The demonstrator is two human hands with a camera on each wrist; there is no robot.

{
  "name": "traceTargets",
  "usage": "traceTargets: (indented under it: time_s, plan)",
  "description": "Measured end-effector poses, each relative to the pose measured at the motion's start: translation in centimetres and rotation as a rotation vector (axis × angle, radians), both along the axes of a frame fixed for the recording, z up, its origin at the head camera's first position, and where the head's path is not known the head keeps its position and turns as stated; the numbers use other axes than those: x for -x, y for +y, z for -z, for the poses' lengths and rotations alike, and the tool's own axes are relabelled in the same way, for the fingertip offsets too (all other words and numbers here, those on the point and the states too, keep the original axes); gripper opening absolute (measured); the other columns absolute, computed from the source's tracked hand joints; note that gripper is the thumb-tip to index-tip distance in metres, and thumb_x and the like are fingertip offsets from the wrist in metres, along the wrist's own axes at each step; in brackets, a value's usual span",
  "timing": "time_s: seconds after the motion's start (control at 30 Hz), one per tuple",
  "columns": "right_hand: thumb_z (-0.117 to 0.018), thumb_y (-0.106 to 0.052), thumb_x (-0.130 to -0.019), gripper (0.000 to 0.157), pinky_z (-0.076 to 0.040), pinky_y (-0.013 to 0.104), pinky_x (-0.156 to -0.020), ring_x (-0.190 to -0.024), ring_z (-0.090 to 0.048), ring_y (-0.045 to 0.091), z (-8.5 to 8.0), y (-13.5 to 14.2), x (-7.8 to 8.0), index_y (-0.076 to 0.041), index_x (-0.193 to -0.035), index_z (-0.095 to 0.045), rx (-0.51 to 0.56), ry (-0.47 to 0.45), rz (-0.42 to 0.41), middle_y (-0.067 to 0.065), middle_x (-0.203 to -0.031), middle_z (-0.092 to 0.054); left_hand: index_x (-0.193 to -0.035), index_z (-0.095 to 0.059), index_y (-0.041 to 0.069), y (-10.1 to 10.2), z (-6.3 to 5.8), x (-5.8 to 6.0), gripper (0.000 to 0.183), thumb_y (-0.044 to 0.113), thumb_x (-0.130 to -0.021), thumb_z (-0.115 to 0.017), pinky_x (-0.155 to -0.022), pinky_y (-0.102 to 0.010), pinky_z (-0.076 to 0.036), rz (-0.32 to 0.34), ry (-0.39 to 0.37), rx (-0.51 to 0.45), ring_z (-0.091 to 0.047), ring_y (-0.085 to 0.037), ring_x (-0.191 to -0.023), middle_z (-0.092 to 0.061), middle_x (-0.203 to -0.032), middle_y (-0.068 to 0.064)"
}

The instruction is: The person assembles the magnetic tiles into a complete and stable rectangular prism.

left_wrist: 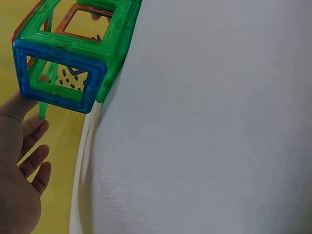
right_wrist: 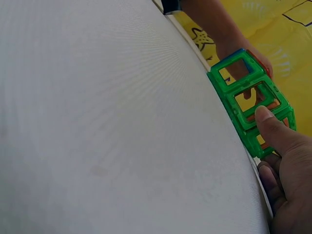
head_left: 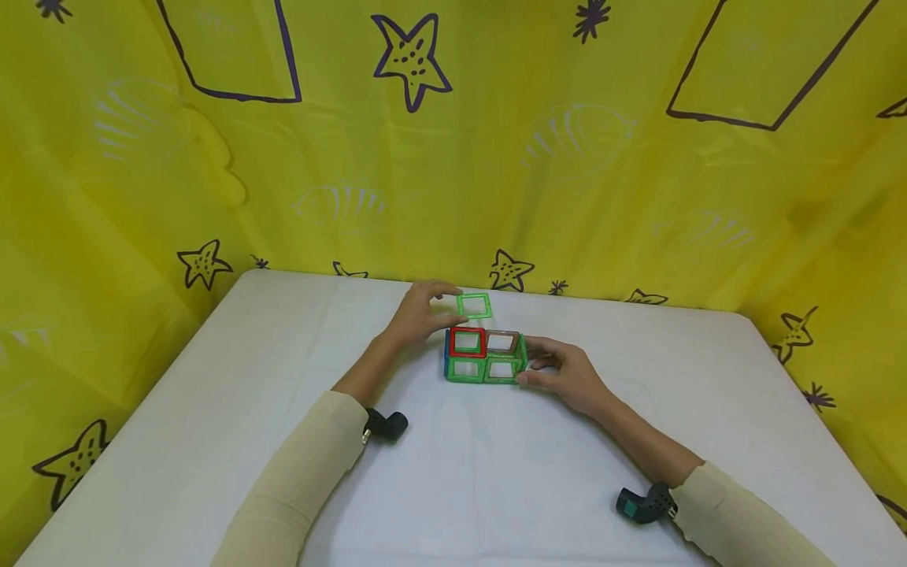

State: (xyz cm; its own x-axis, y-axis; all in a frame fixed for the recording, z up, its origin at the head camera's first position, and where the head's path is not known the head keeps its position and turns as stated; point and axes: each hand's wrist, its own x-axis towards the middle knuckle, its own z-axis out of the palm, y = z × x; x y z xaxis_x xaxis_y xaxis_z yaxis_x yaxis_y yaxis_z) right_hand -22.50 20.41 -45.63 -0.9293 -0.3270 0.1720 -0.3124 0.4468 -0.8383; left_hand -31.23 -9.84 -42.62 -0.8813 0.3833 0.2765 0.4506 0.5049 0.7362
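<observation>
A small box of magnetic tiles stands on the table, its front made of two green square tiles (head_left: 485, 370). On top are a red square tile (head_left: 484, 343) at left and an orange-brown one (head_left: 503, 331) at right. A blue square tile (left_wrist: 97, 80) closes the left end. My right hand (head_left: 574, 378) grips the right end, thumb on the front green frame, other fingers partly hidden behind. Just behind the box, my left hand (head_left: 414, 316) pinches a separate green square tile (head_left: 476, 316) by its left side, between thumb and finger.
The box sits toward the back of a white-covered table (head_left: 453, 472). Close behind the table's back edge hangs a yellow curtain (head_left: 439, 157) with starfish drawings, which also runs along both sides. Dark wrist cameras (head_left: 386, 425) are strapped to both forearms.
</observation>
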Motion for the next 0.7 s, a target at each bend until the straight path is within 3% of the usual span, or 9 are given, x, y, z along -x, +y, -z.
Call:
traceTargets:
  time_s: [0.2, 0.4, 0.7]
  plan:
    - [-0.088, -0.010, -0.087, 0.060, -0.053, 0.024, -0.087, -0.098, -0.065, 0.025, 0.0, 0.0, 0.0, 0.002, -0.141, -0.064, -0.005, 0.003, 0.003, 0.016, -0.126, -0.071, -0.131, -0.072, 0.004, 0.2, -0.8, -0.5, 0.048, 0.022, -0.089, -0.087, -0.097, -0.048, -0.048, 0.026, 0.027, -0.029, -0.053, -0.037, -0.122, -0.066, -0.138, -0.011]
    - [-0.087, -0.009, -0.087, 0.059, -0.054, 0.024, -0.087, -0.098, -0.065, 0.025, 0.1, 0.0, 0.0, 0.002, -0.140, -0.065, 0.008, 0.003, -0.002, 0.016, -0.126, -0.071, -0.128, -0.073, 0.002, 0.3, -1.4, -0.8, 0.046, 0.020, -0.088, -0.088, -0.100, -0.056, -0.048, 0.047, 0.056, -0.050, -0.053, -0.041, -0.123, -0.067, -0.135, -0.013]
    - [-0.087, -0.009, -0.088, 0.059, -0.054, 0.026, -0.088, -0.099, -0.066, 0.025, 0.0, 0.1, 0.0, 0.002, -0.141, -0.064, 0.013, 0.009, -0.012, 0.015, -0.122, -0.072, -0.124, -0.075, 0.004, 1.4, -2.1, -2.3, 0.046, 0.022, -0.084, -0.091, -0.100, -0.047, -0.046, 0.101, 0.107, -0.041, -0.051, -0.028, -0.117, -0.069, -0.131, -0.011]
